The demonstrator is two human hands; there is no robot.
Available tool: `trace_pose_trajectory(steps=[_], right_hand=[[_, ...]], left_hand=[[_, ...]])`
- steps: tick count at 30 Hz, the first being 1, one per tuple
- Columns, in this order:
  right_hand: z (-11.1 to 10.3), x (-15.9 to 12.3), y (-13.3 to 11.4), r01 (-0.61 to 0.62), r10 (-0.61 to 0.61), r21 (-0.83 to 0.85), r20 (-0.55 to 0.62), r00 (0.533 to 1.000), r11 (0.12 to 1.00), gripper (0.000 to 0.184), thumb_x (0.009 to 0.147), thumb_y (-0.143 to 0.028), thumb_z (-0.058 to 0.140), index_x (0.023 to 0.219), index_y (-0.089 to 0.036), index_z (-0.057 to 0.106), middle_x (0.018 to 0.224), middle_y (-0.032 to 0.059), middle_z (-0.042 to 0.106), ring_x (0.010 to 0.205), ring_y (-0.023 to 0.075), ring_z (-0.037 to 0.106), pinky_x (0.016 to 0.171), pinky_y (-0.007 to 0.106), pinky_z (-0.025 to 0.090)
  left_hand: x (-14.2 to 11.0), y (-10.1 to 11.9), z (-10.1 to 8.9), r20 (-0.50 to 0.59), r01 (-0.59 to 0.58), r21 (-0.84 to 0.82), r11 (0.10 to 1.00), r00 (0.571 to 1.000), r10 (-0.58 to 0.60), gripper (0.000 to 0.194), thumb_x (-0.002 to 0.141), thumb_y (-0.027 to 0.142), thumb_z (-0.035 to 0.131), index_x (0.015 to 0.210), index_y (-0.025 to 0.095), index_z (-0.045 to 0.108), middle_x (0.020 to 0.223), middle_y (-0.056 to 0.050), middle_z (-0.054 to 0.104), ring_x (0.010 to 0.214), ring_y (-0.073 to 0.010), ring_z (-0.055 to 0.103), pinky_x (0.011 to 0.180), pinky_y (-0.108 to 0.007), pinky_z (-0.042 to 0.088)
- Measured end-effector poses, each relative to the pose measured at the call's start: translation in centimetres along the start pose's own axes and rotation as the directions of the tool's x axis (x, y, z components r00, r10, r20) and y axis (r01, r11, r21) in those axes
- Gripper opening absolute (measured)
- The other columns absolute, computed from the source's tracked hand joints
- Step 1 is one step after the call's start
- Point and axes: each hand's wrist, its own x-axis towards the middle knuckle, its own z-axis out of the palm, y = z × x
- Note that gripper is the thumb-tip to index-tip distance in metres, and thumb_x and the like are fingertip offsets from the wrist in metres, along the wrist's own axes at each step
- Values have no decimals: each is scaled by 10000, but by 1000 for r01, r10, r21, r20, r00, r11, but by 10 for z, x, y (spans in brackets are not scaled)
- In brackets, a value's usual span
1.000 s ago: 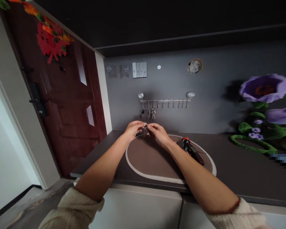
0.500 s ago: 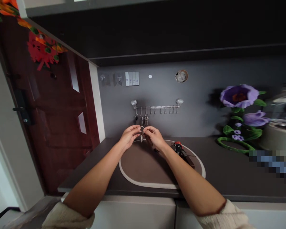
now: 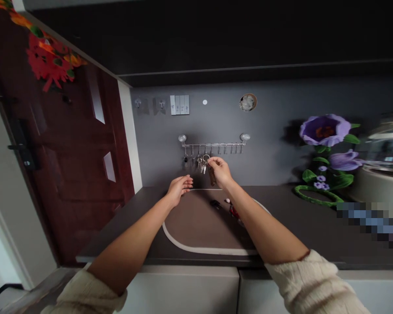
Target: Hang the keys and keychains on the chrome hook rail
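Note:
My right hand (image 3: 221,172) pinches a bunch of keys (image 3: 204,166) by its metal ring, just below the hook rail (image 3: 212,145) on the grey wall. A brown fob (image 3: 212,177) dangles under my fingers. Several hooks line the rail; other keys (image 3: 186,161) hang from those at its left end. My left hand (image 3: 179,190) holds nothing, its fingers stretched out above the back left of the brown mat (image 3: 196,226). On the mat lie a small black item (image 3: 215,203) and a red one (image 3: 234,212), partly behind my right forearm.
A purple flower decoration (image 3: 325,131) stands on the right of the dark counter, beside a pale appliance with a clear top (image 3: 386,174). A dark shelf (image 3: 216,39) overhangs the counter. To the left is a dark red door (image 3: 81,174).
My left hand has let go of the key ring and dropped slightly. My right hand has carried the keys up and to the right, towards the hook rail.

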Motion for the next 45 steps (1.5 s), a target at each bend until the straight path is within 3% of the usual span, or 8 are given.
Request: trace_pose_trajectory(steps=[6, 12, 16, 21, 31, 36, 45], right_hand=[[7, 22, -1, -19, 21, 66, -28, 999, 998, 117, 631, -269, 508, 690, -171, 486, 557, -30, 492, 478, 80, 446, 495, 216, 383], [21, 38, 4, -123, 144, 146, -137, 980, 982, 5, 651, -159, 474, 646, -158, 475, 501, -38, 459, 432, 65, 429, 443, 194, 386], [25, 47, 10, -215, 253, 187, -209, 945, 959, 21, 664, -134, 474, 661, -154, 478, 488, -37, 470, 434, 70, 451, 450, 200, 414], [25, 52, 18, -257, 306, 215, -236, 922, 942, 35, 665, -119, 496, 641, -145, 494, 442, -48, 463, 384, 70, 440, 414, 205, 402], [20, 53, 31, -249, 299, 200, -278, 913, 948, 67, 650, -90, 502, 605, -139, 504, 399, -63, 457, 339, 61, 422, 362, 182, 365], [17, 49, 34, -244, 272, 142, -239, 932, 959, 59, 663, -111, 504, 612, -141, 506, 414, -60, 467, 340, 57, 419, 373, 183, 369], [2, 35, 29, -276, 280, 71, -49, 959, 959, 44, 718, -142, 502, 674, -142, 509, 472, -47, 497, 373, 47, 434, 396, 172, 379]], left_hand=[[-1, -2, 1, 19, -27, 95, 995, 999, 25, 312, 621, 404, 574, 714, 106, 578, 688, -58, 578, 552, -74, 514, 492, -179, 384], [-1, -5, 3, 28, -65, 170, 983, 998, 62, 308, 619, 412, 570, 679, 110, 579, 649, -40, 566, 528, -65, 493, 474, -177, 361], [0, -6, 3, 40, -88, 202, 975, 996, 82, 307, 619, 417, 567, 663, 114, 579, 633, -35, 564, 526, -66, 489, 473, -181, 352], [-2, -4, 3, 44, -102, 221, 970, 995, 94, 298, 634, 408, 552, 661, 112, 576, 609, -25, 546, 527, -66, 483, 478, -181, 348], [-4, -1, 4, 37, -117, 224, 968, 993, 112, 292, 642, 400, 543, 664, 111, 576, 602, -22, 541, 532, -69, 482, 496, -188, 348], [-3, -3, 2, 36, -122, 234, 965, 993, 116, 290, 644, 397, 541, 665, 111, 577, 604, -23, 542, 541, -71, 486, 499, -189, 350], [1, -6, -3, 40, -136, 343, 929, 991, 130, 278, 640, 386, 543, 677, 113, 578, 647, -39, 565, 555, -79, 489, 503, -196, 355]])
